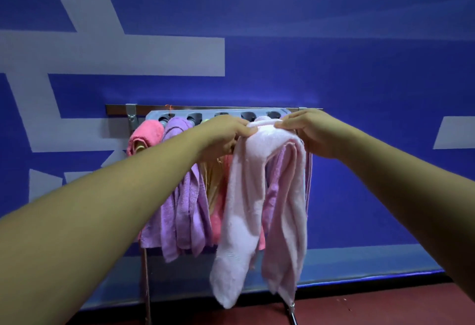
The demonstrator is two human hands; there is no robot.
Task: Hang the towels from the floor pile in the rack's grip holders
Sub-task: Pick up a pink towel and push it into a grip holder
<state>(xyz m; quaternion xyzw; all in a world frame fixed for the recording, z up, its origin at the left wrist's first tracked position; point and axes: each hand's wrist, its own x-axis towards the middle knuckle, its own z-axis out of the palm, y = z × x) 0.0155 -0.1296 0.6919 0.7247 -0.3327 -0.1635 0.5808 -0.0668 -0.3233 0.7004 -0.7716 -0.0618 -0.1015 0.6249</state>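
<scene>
Both hands grasp one pale pink towel (257, 196) at its folded top, right in front of the rack's grey holder strip (231, 112). The left hand (226, 132) pinches the fold from the left side, and the right hand (308, 133) pinches it from the right, fingertips curled over the cloth. The towel's two long ends hang down between the forearms, the lower tips near the red floor (385, 304) (whether they touch it cannot be told).

The fold sits just below the strip's right-hand slots; two dark slots (248, 116) show above the hands, and it is not clear whether the cloth is pushed into one.

Other towels already hang from the strip. A coral towel (145, 136) is bunched at the far left slot, a purple towel (185, 196) drapes beside it, and a yellow towel (213, 183) shows behind the left wrist. A lilac towel (275, 183) hangs behind the pale pink one.

The strip is fixed to a metal rail (118, 109), which stands on thin metal legs (146, 273) against a blue wall (359, 68) with pale painted shapes.
</scene>
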